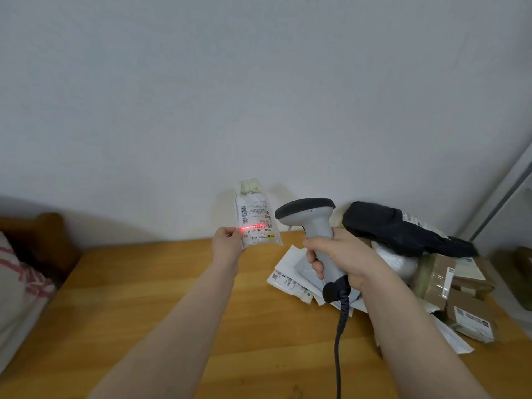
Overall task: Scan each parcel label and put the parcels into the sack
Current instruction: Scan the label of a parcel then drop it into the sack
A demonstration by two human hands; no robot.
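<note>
Upright, white parcel in left hand; red scanner line crosses label.

The small parcel is white with a black-printed label, a yellow mark near its lower edge and a bright red scan line across it. The scanner is light grey with a dark grey head and a black cable. The table is honey-coloured wood grain, the large parcel black, the mailers white, the cardboard boxes brown with white labels, the wall pale grey-white, and the cloth off-white with pink-red stripes.
</note>
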